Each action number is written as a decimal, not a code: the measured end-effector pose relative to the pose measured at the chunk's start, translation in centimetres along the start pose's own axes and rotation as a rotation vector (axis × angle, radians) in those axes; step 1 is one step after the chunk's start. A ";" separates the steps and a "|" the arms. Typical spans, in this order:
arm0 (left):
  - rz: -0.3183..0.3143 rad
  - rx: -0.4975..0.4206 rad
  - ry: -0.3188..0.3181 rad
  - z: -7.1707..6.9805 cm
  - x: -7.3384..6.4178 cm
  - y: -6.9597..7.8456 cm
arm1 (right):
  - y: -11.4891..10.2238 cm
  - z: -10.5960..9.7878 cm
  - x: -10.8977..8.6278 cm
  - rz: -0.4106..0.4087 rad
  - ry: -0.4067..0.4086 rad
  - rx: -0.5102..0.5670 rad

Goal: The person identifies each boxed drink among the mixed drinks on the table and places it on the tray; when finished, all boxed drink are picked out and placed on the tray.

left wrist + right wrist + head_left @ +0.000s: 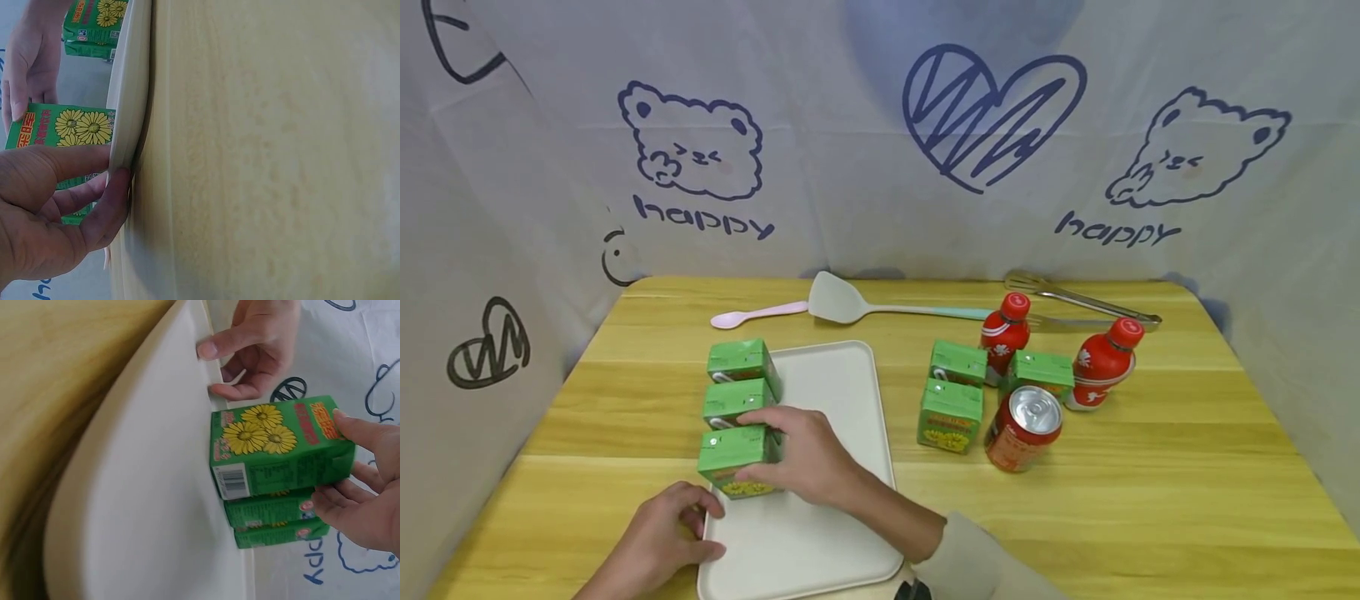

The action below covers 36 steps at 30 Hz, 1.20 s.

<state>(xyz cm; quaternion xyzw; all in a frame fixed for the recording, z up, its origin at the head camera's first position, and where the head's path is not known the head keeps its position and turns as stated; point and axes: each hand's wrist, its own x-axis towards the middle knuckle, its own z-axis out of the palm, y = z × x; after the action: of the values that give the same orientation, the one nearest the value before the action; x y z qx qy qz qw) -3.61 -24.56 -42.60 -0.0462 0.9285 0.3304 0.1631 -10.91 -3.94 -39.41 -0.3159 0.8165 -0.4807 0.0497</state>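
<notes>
A white rectangular tray (838, 408) lies on the table. Along its left edge, several green drink cartons with yellow flowers on their sides stand in a column. My right hand (820, 458) grips the nearest drink carton (730, 454), thumb on its front side and fingers at the back. The right wrist view shows that drink carton (284, 447) upright on the tray, with two more cartons (275, 515) behind it. At the tray's left rim, just in front of the cartons, my left hand (658, 533) pinches the edge with curled fingers, as the left wrist view (56, 212) also shows.
Right of the tray stand more green cartons (951, 417), two red bottles (1101, 367) and a red can (1022, 433), close together. Along the back lie a pink spoon (760, 314), a spatula (838, 298) and metal tongs (1090, 302). A drawn-on white cloth (865, 167) hangs behind.
</notes>
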 end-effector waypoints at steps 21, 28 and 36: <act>-0.015 0.004 -0.003 0.1 0.0 0.0 | 0.2 -10.1 -5.7 0.106 0.106 0.010; -0.018 0.011 -0.010 0.0 0.1 0.0 | 0.9 -14.4 -7.4 0.151 0.172 -0.035; -0.022 -0.002 -0.009 0.1 0.1 0.2 | 2.9 -19.0 -9.1 0.217 0.215 -0.063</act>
<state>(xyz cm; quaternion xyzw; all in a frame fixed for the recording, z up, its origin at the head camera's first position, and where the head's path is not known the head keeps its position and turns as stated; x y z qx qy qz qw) -3.72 -24.33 -42.52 -0.0550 0.9269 0.3298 0.1707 -12.30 16.49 -33.69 -0.1740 0.8612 -0.4775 0.0036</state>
